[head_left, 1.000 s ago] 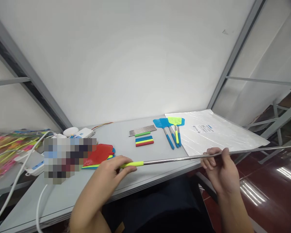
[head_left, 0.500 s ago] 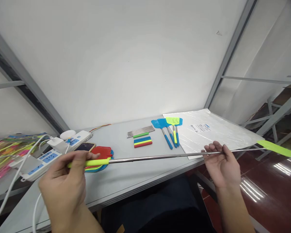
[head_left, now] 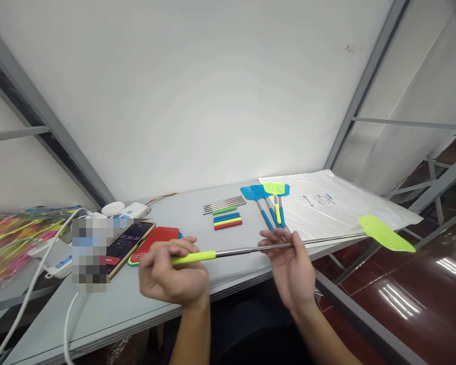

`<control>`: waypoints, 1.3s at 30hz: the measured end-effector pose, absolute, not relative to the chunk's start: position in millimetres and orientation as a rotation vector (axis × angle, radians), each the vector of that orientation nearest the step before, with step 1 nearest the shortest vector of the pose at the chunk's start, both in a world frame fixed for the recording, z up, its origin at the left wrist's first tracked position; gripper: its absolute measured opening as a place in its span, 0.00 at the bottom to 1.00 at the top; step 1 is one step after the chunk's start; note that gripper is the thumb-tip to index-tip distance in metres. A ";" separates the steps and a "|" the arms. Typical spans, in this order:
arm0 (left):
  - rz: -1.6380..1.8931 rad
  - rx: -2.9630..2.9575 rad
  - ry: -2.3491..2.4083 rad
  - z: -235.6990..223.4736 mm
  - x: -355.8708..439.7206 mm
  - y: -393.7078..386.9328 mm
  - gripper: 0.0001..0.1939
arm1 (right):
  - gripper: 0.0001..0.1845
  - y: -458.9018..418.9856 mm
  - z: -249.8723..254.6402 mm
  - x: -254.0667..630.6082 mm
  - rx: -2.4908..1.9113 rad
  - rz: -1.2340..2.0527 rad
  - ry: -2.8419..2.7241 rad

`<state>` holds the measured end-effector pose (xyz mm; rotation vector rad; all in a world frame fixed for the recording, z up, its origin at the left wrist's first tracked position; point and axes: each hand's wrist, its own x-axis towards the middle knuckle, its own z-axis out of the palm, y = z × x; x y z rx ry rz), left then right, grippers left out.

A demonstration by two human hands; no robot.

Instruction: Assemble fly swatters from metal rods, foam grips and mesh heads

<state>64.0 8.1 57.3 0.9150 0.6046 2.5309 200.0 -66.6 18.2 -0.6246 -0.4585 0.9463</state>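
Lime swatter (head_left: 234, 251), left hand (head_left: 173, 278) clasping handle (head_left: 195, 257), right hand (head_left: 293, 278) pinching shaft (head_left: 330, 239), head (head_left: 386, 234) beyond

A smartphone (head_left: 136, 238) showing 01:50:00 lies at the left of the grey table (head_left: 190, 209), beside a white power strip (head_left: 136, 210), partly pixelated. White cables (head_left: 33, 268) droop at the left; thin red-and-yellow wires (head_left: 163, 196) run near the white wall panel (head_left: 213, 101). A plastic-wrapped white sheet (head_left: 368, 205) bears a printed label (head_left: 319, 201). Glossy dark-red floor (head_left: 365, 314) reflects lights.

2 complete yellow swatters (head_left: 387, 234); 3 complete blue swatters (head_left: 252, 192); 1 red grip (head_left: 228, 224); 1 green grip (head_left: 224, 210); 1 phone (head_left: 136, 236)
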 end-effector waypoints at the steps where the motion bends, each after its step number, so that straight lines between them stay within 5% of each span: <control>1: 2.502 0.953 0.563 53.7 74.6 3.6 0.10 | 0.22 -65.1 17.7 190.4 -0.620 0.978 -0.480; 12: 2.391 0.963 0.660 50.9 70.0 11.3 0.08 | 0.24 -65.7 12.3 175.3 -0.625 1.136 -0.764; 25: 2.679 0.741 0.792 61.6 -33.1 40.8 0.09 | 0.21 -57.5 16.2 243.7 -0.622 0.953 -0.263; 39: 2.296 0.773 0.630 52.3 94.9 -1.0 0.10 | 0.23 -55.9 19.6 174.2 -0.716 0.864 -0.440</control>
